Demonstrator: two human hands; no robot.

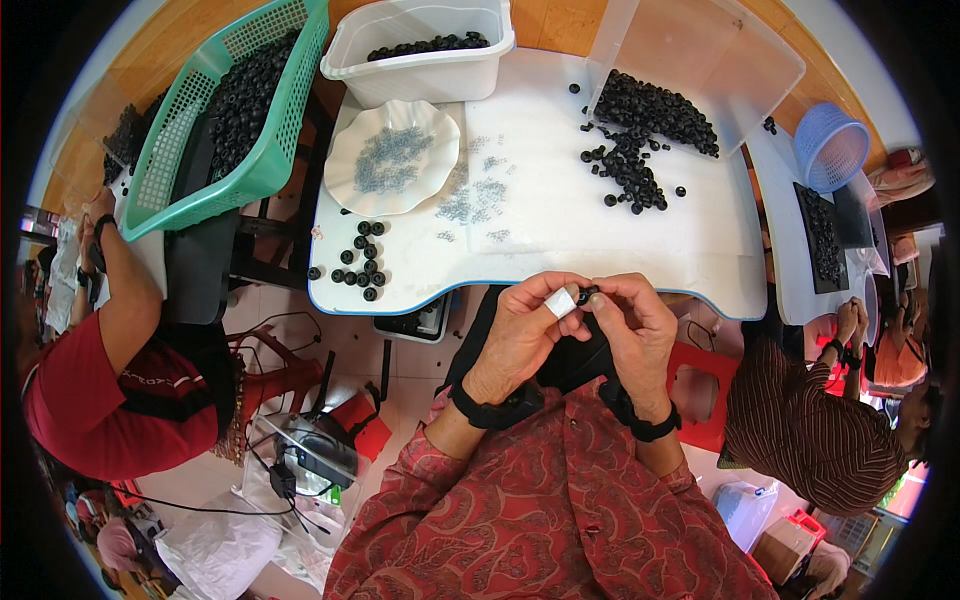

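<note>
Ring (587, 294), small and black, sits pinched between my two hands just in front of the near edge of the white table (600, 240), above my lap. My left hand (520, 335) has its fingers curled in, with white tape around one fingertip that presses against the ring. My right hand (637, 325) meets it from the other side, thumb and forefinger closed on the same ring, so both hands are clamped together on it. Each wrist wears a black band.

Moving outward, I see a small cluster of black rings (360, 258) on the table to my left, a white scalloped plate (392, 158) with tiny grey bits beyond it, and more grey bits (478, 195) scattered beside the plate. To the right, a heap of rings (645, 130) spills out of a tipped clear bin (720, 55). A white tub (420, 50) with rings stands at the far edge, and a green basket (230, 110) full of rings rests at the left.

A person in a red shirt (95, 395) works at the left side. Another in a striped brown shirt (805, 425) sits at the right, by a second white table (790, 235) with a blue basket (832, 147). Red stools (700, 385) stand on the pale tiled floor (350, 345).
</note>
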